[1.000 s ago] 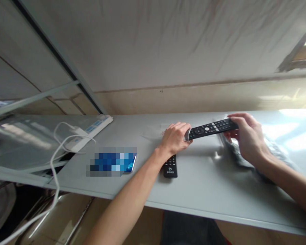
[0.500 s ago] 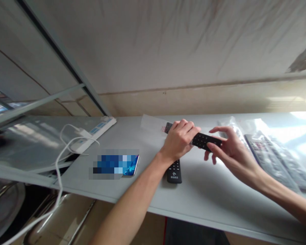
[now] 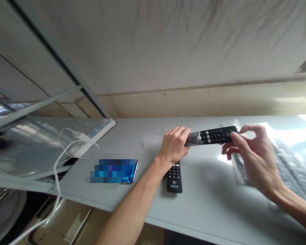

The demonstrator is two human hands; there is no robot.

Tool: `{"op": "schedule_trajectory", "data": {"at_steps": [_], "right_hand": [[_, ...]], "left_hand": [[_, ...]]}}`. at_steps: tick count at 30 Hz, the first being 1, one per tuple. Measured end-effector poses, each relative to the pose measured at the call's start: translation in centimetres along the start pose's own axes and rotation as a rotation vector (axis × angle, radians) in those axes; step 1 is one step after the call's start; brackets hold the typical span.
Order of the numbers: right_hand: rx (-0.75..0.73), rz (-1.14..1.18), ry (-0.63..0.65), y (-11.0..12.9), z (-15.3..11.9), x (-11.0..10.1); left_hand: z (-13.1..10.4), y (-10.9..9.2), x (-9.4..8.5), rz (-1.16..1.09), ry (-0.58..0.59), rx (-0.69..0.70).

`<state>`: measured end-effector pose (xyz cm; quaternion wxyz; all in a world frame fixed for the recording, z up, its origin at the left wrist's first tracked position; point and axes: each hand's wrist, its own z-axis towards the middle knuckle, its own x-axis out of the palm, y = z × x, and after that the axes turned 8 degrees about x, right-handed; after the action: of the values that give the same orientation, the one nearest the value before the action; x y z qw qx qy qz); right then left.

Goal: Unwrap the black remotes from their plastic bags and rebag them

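Observation:
A black remote control [image 3: 216, 135] is held level above the table between my two hands. Its left part is still inside a clear plastic sleeve [image 3: 193, 139], which my left hand [image 3: 173, 143] grips with fingers closed round it. At the other end, my right hand [image 3: 255, 146] pinches the bare tip of the remote between thumb and fingers. Below my left hand a second black remote [image 3: 174, 178] lies on the table, its upper part hidden by that hand and wrist.
A phone [image 3: 129, 172] with a lit, partly blurred screen lies left on the grey table [image 3: 206, 211]. Behind it are a white power strip [image 3: 99, 131] and a white cable [image 3: 56, 170]. Several bagged remotes [image 3: 290, 166] lie at the right, partly behind my right hand.
My right hand has moved right with the end of the remote, and more of the remote now shows out of the sleeve. My left hand stays near its place, gripping the sleeve.

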<state>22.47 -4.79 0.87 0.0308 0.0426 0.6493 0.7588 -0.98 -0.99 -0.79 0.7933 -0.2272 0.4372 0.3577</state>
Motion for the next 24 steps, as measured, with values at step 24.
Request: {"op": "schedule_trajectory", "data": {"at_steps": [24], "right_hand": [[0.088,-0.375,0.589,0.0,-2.7,1.8]], "left_hand": [[0.1,-2.1,-0.2,-0.012,0.06,0.241]]}}
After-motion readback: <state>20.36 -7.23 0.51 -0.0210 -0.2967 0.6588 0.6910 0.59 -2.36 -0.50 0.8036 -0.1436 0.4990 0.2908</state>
